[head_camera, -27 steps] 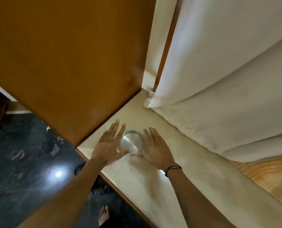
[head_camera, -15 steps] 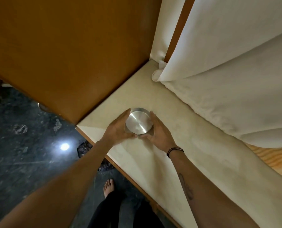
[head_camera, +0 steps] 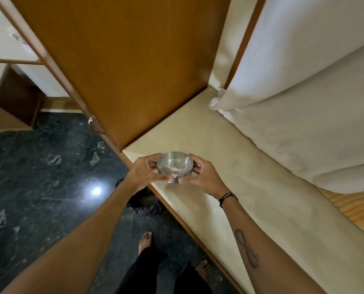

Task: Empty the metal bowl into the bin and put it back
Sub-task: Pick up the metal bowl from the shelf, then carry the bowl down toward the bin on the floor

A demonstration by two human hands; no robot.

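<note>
Both arms reach forward, forearms bare. The left hand (head_camera: 146, 170) and right hand (head_camera: 200, 174) face each other, fingers curled, thumbs nearly meeting below, gripping the metal bowl (head_camera: 174, 167) between them. A dark band circles the right wrist.

No readable text, labels, brand names, numbers or signs appear on anything in this view.

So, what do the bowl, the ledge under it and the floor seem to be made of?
The bowl looks like brushed steel: grey, with a soft sheen; pale crumbs lie inside. The ledge seems a cream laminate or painted board, matt, with a wooden edge strip; I cannot tell which. The floor looks like polished dark green stone: veined and mirroring a lamp.
</note>
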